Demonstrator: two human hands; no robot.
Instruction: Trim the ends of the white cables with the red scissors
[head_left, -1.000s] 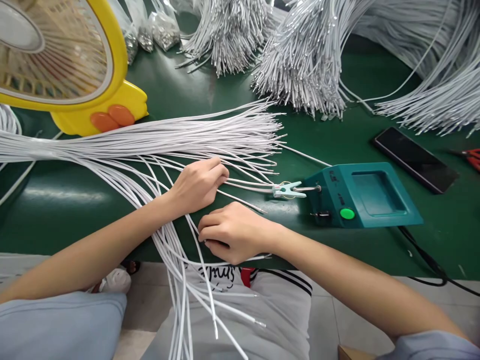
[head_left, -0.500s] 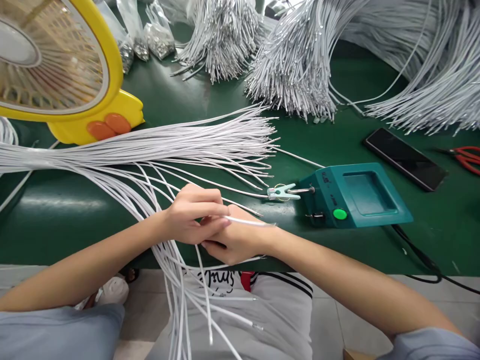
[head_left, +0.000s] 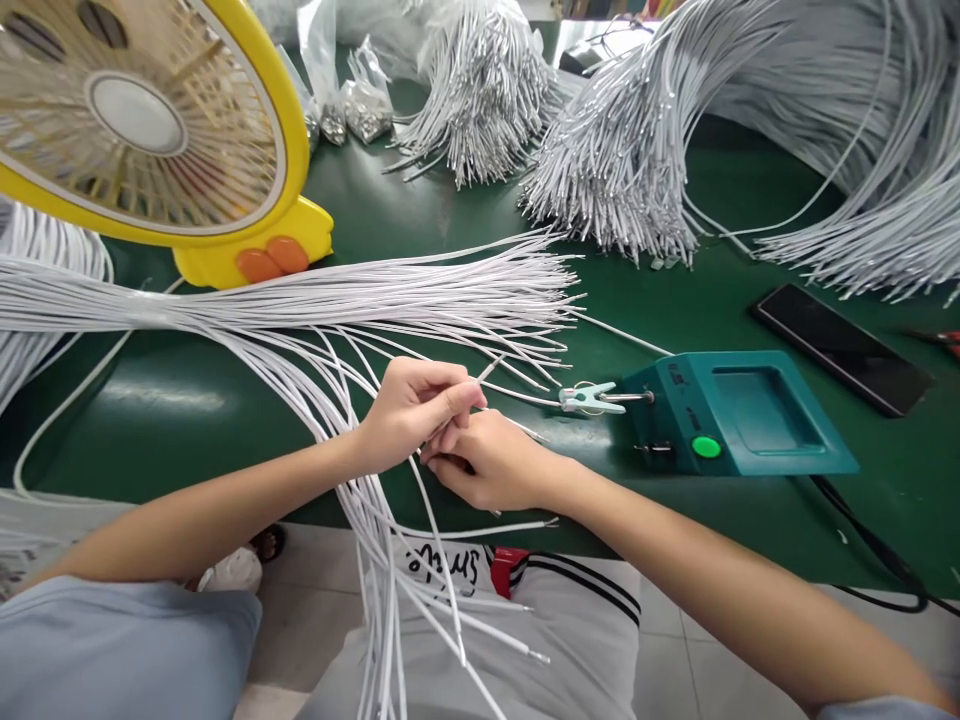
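Note:
My left hand pinches a white wire between thumb and fingers, its bare tip pointing up to the right. Against it, my right hand is closed with curled fingers; what they grip is hidden. Loose white wires run under my left forearm and hang over the table edge onto my lap. Behind the hands lies a thick bundle of white wires, ends to the right. One wire reaches a pale green clip on a teal device with a green button.
A yellow fan stands at the left. Bundles of grey wires and bags of small metal parts lie at the back. A black phone and red-handled pliers lie at the right; a black cable trails from the device.
My left hand has turned and risen slightly; the wire end in it now points upward instead of lying across my right hand. The whole view has shifted, moving everything rightward.

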